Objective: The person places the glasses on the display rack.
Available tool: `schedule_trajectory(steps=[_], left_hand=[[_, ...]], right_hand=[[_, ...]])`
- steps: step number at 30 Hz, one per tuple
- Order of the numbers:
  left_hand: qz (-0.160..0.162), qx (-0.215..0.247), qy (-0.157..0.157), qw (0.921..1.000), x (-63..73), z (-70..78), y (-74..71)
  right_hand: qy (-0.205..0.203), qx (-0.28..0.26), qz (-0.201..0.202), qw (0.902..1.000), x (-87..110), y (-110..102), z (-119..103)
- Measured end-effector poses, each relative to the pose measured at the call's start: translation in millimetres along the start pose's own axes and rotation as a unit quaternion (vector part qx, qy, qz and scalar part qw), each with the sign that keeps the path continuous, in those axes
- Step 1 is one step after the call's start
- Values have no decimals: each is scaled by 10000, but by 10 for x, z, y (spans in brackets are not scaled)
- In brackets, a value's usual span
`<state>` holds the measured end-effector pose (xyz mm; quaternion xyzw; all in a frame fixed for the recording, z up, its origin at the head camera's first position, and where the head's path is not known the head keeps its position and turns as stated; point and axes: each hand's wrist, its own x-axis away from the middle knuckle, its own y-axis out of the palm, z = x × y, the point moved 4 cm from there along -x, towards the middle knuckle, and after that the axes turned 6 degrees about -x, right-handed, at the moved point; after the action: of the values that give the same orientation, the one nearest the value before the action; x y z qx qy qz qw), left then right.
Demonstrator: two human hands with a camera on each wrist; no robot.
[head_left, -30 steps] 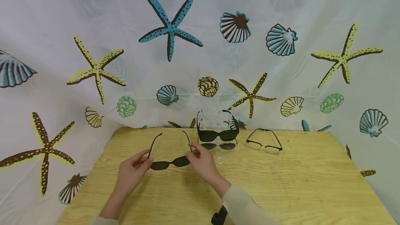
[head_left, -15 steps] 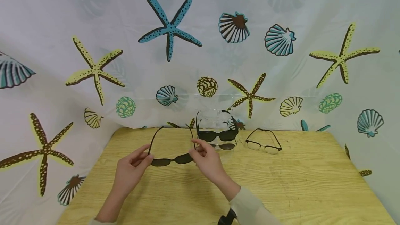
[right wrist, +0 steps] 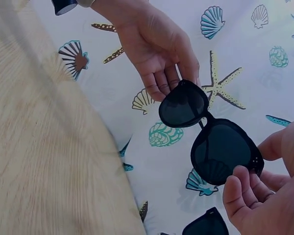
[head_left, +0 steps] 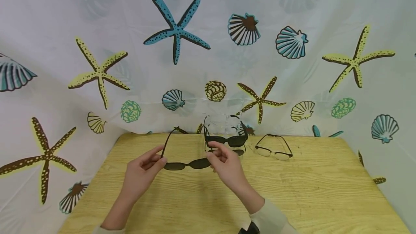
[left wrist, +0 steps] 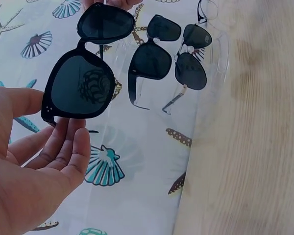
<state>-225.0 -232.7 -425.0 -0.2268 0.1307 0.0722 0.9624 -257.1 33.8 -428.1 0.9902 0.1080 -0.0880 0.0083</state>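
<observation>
Black sunglasses (head_left: 187, 164) with dark lenses are held up above the table, both hands gripping them at the outer corners. My left hand (head_left: 142, 173) pinches the left corner by thumb and fingers; the left temple arm rises behind it. My right hand (head_left: 230, 167) pinches the right corner, its fingers hiding the right temple arm in the head view. In the left wrist view the front of the sunglasses (left wrist: 81, 85) faces the camera. Just behind the right hand, a second black pair of sunglasses (head_left: 237, 141) sits on a clear stand, above thin-framed sunglasses (head_left: 239, 152) partly hidden by that hand.
Clear-lens eyeglasses (head_left: 274, 153) with dark upper rims lie on the wooden table (head_left: 318, 190) to the right. A white cloth (head_left: 195, 75) printed with starfish and shells hangs behind and at both sides. The clear stand (head_left: 224, 124) is at the table's back edge.
Both hands have moved right with the sunglasses, which are also slightly higher than a second ago. The right hand now covers part of the glasses on the stand.
</observation>
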Motion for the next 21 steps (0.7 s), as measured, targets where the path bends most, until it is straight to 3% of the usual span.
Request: schedule_trajectory(steps=[21], left_hand=[[-666,420,157,9968,-76,313,407]], right_hand=[[-43,-57,609,9981,320,-477,-172]])
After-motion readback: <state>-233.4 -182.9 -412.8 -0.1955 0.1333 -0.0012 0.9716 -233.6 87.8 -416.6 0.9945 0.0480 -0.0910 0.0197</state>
